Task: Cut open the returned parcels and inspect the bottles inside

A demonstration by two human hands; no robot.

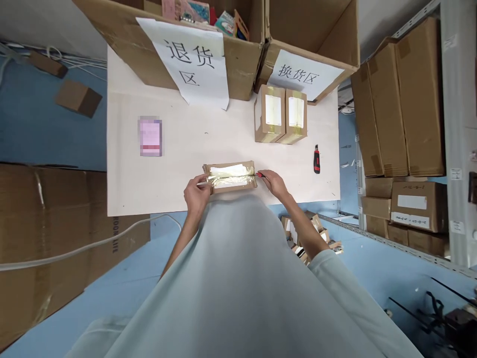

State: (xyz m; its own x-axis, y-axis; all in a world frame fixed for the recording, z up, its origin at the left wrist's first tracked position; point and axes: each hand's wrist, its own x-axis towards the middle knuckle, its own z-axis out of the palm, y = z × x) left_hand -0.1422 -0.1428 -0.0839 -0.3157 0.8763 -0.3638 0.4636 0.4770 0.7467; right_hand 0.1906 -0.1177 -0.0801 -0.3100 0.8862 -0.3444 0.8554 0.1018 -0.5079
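Observation:
A small flat cardboard parcel (230, 177) with a white label and yellowish tape lies near the front edge of the pale table (179, 149). My left hand (197, 193) is closed on the parcel's left end, holding it down. My right hand (273, 182) is closed on a small red-tipped tool (260, 174), apparently a cutter, whose tip touches the parcel's right end at the tape seam. My torso hides the table edge just below the parcel.
Two taped small boxes (280, 114) stand behind the parcel. A red-and-black utility knife (316, 159) lies at right, a pink item (150, 136) at left. Two big labelled open cartons (194, 44) (309, 44) line the back. Shelves of boxes (402, 109) stand right; another carton (55, 233) left.

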